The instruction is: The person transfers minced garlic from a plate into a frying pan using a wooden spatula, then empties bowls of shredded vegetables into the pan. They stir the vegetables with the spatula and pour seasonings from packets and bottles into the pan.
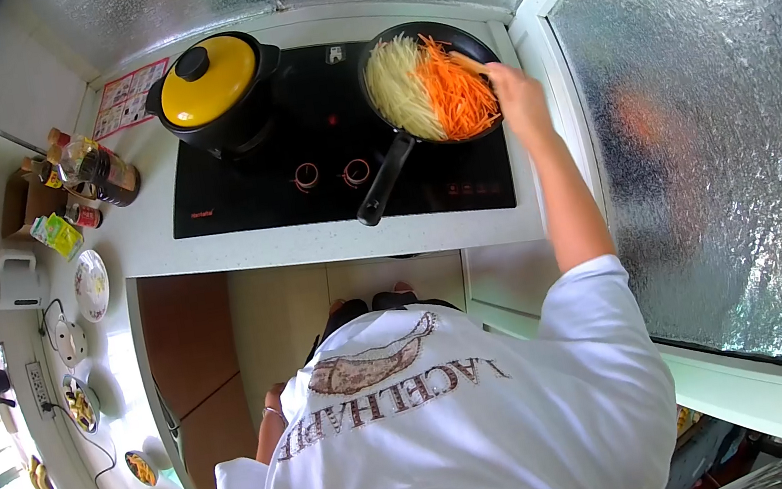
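My right hand [517,92] is closed around a light wooden utensil [469,62] at the right rim of a black frying pan [395,155]. The utensil's far end reaches into the food, so its kind is hard to make out. Pale shredded vegetable [399,89], which looks like potato, fills the pan's left half. Orange carrot shreds [460,97] fill the right half. The pan's handle points toward me, with no hand on it. My left hand [275,394] hangs low beside my body, away from the stove, its fingers mostly hidden.
A black pot with a yellow lid [207,82] stands on the left of the black cooktop [323,194]. Bottles [110,175], a seasoning packet [56,236] and a patterned plate [92,286] line the left counter. Frosted glass [690,149] borders the right side.
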`<action>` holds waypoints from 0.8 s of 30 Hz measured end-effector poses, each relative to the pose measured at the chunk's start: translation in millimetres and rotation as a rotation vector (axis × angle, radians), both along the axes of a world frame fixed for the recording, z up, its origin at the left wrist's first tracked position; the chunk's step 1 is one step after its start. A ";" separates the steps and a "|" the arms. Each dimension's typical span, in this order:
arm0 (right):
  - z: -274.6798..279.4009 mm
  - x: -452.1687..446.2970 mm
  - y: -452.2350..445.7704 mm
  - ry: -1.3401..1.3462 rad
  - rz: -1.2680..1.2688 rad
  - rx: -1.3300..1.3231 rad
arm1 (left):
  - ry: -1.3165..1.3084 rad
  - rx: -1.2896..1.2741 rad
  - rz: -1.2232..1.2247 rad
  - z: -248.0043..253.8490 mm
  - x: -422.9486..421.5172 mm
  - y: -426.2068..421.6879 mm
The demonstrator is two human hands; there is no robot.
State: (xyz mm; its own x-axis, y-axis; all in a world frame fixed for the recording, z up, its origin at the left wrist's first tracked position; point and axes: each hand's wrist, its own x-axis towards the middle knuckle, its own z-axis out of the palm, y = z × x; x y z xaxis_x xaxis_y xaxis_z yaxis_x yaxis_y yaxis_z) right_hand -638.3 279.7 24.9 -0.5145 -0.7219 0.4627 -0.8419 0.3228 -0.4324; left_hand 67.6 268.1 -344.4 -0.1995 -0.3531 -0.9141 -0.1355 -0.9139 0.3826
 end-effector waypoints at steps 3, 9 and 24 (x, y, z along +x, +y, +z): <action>11.8 -2.5 19.1 -0.013 -0.095 -0.012 | 0.038 -0.005 0.021 -8.1 3.2 2.6; -16.1 3.1 -3.9 0.009 -0.068 0.048 | 0.027 0.024 0.037 -8.5 5.4 7.7; -9.4 -59.7 0.6 -0.725 -0.247 -0.276 | -0.008 0.038 0.033 4.6 -0.3 -2.3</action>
State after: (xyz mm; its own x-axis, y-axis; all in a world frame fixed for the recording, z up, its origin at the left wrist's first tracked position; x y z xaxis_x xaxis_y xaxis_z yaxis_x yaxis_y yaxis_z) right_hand -698.0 280.3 15.5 -0.8840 -0.4570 0.0982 -0.2408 0.2652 -0.9336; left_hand 67.3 265.9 -339.9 -0.1810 -0.3242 -0.9285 -0.1083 -0.9318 0.3464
